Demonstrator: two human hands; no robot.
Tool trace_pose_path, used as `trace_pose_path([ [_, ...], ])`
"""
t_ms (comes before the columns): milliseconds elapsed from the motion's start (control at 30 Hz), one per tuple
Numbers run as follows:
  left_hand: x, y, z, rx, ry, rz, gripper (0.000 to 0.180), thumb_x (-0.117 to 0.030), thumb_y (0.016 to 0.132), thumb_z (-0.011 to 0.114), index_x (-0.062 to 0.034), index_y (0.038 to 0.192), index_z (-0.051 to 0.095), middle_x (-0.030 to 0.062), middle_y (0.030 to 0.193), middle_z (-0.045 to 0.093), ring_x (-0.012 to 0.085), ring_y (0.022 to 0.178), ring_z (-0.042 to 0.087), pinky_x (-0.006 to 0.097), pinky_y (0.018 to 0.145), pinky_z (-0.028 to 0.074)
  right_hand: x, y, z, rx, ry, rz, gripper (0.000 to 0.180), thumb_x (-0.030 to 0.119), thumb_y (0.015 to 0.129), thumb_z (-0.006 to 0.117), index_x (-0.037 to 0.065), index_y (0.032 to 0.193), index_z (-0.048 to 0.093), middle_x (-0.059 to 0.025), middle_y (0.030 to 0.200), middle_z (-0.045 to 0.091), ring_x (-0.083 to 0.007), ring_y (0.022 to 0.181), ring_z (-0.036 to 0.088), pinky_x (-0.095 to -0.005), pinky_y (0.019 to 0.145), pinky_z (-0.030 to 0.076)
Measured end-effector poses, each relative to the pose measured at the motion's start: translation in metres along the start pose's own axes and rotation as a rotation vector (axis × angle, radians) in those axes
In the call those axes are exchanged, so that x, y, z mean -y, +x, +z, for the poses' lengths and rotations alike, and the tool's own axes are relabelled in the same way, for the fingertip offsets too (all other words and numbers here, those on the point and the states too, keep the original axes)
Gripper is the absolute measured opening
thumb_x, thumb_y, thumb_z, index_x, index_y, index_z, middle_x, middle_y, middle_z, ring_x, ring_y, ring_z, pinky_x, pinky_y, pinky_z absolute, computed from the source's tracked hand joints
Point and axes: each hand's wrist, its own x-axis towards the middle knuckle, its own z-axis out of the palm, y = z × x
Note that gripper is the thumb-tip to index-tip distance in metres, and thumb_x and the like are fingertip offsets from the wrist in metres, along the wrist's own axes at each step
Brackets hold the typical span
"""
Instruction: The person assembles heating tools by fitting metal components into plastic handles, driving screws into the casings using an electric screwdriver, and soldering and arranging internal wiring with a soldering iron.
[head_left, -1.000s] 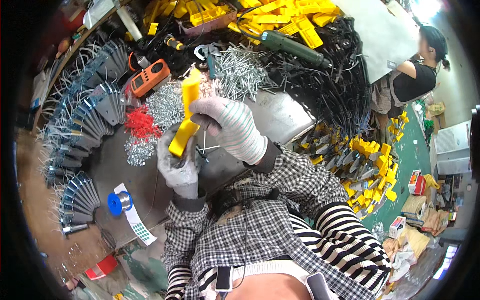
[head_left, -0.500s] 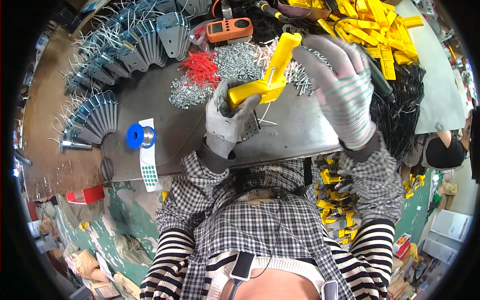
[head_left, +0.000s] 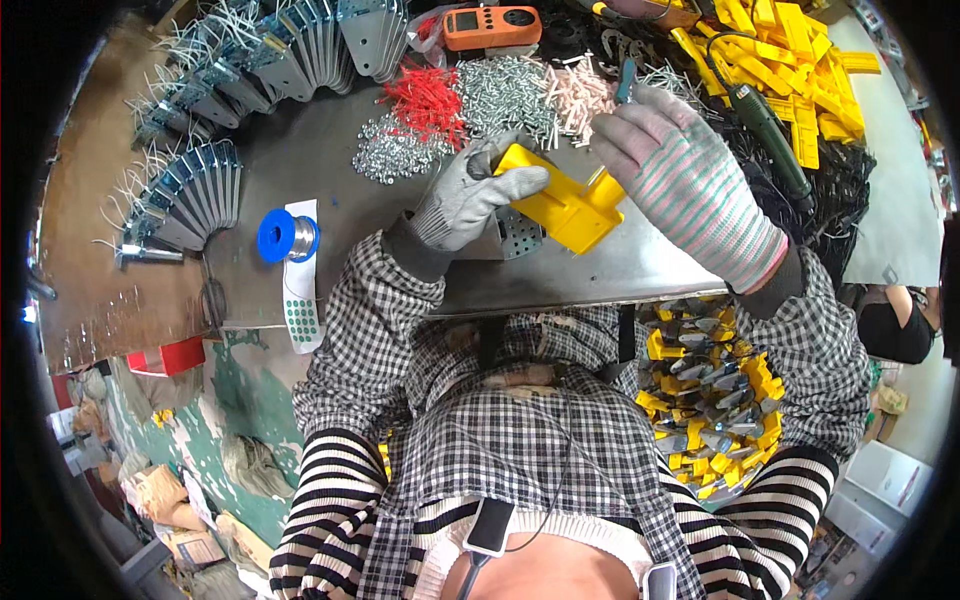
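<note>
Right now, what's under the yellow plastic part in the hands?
Under the yellow plastic part, a perforated metal piece lies on the grey metal worktop. The left hand and the part cover the rest of it.

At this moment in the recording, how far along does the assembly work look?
Done, apparently: a heap of grey-and-yellow assembled pieces lies below the table edge. In hand: one yellow plastic housing, gripped by the gloved left hand while the gloved right hand touches its end. Left: a pile of loose yellow housings, silver screws and rows of metal brackets remain on the bench.
</note>
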Motion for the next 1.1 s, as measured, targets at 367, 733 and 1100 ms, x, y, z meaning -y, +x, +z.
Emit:
trace_pose_path([
  [367,0.004,-0.004,-0.001,-0.069,-0.078,-0.099,0.036,-0.015,0.089,0.068,-0.0012,0.118,0.054,0.0026,0.099,0.06,0.0097,0.092,0.058,0.023,0.083,0.048,0.018,-0.005,0.011,0.061,0.05,0.044,0.03,0.013,0.08,0.055,0.008,0.11,0.058,-0.0037,0.115,0.058,-0.0176,0.117,0.051,-0.0347,0.11,0.032],
  [733,0.051,-0.032,0.005,-0.165,1.413,0.416,0.093,-0.052,0.06,0.081,-0.006,0.133,0.046,0.0146,0.132,0.05,0.0359,0.117,0.05,0.047,0.102,0.038,0.039,-0.041,0.053,0.178,0.229,0.361,0.046,0.007,0.067,0.067,0.006,0.112,0.056,-0.007,0.106,0.061,-0.0251,0.1,0.057,-0.0404,0.097,0.042],
  [1100,0.054,-0.032,-0.004,-0.06,1.383,0.282,0.075,-0.045,0.067,0.079,-0.0062,0.124,0.051,0.0132,0.127,0.052,0.0333,0.114,0.052,0.046,0.099,0.039,0.055,-0.044,0.074,0.211,0.376,0.344,0.046,0.013,0.07,0.066,0.007,0.115,0.055,-0.0071,0.102,0.055,-0.0256,0.1,0.053,-0.0413,0.096,0.039],
])
